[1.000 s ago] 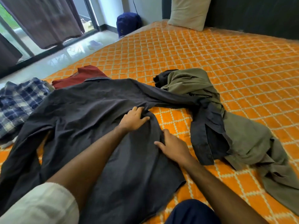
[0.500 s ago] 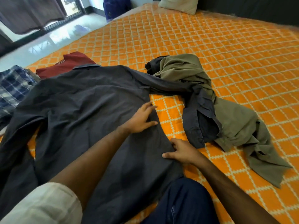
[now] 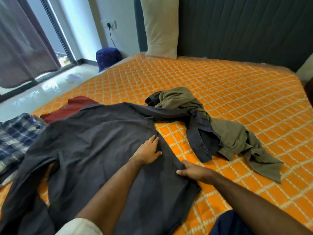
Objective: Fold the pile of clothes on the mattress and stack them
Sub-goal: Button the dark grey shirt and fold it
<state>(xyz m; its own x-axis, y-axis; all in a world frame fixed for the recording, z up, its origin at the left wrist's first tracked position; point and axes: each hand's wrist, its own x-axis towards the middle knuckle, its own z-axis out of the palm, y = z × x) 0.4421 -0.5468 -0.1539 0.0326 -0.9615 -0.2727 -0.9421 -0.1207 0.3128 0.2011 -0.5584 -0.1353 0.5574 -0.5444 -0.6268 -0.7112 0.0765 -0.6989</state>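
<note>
Shirt, the dark one, stays spread flat on the mattress. Left hand still presses flat on it, fingers together now; right hand keeps pinching the shirt's right edge.

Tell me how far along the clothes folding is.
Early. No folded stack shows. In hand: the dark shirt lies spread flat, left hand and right hand on its right edge. Left: fold it, then the olive garment, red garment and plaid shirt.
</note>
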